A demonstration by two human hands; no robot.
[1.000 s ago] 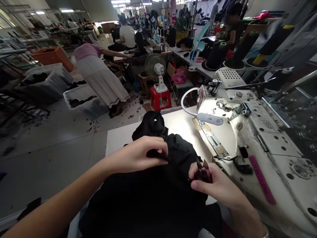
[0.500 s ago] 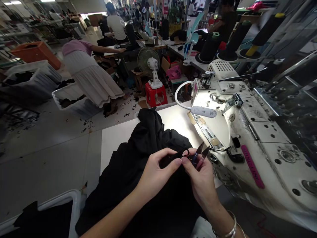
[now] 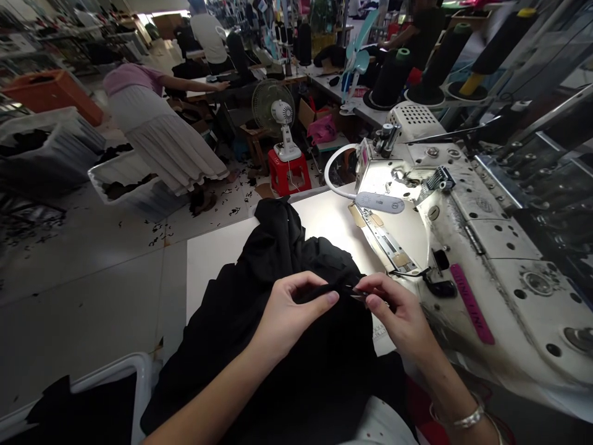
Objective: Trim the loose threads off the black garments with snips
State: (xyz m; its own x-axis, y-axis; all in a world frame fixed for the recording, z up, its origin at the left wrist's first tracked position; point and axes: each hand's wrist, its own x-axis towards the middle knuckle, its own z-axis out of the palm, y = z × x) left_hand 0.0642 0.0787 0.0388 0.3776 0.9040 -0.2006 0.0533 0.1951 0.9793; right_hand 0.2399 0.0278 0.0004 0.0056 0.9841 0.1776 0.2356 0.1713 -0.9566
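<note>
Left hand (image 3: 290, 315) pinches black cloth (image 3: 231, 327) while the curled right hand (image 3: 404, 316) grips snips (image 3: 356, 295)

A: Left hand (image 3: 290, 316)?
B: On my feed, I see it pinching black cloth (image 3: 266, 266).
A: Right hand (image 3: 405, 312)?
B: Holding snips (image 3: 358, 296), mostly hidden, blades at the cloth. Sewing machine (image 3: 493, 238) to the right, lamp (image 3: 378, 202) lit; fan (image 3: 283, 113) on red stool (image 3: 291, 175) beyond.

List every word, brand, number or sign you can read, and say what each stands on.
"ING LING": on the pink strip fixed to the sewing machine; the lettering's first character is unclear.
Marks on the lamp head: too small to read.
Marks on the red stool: too small and blurred to read.
</note>
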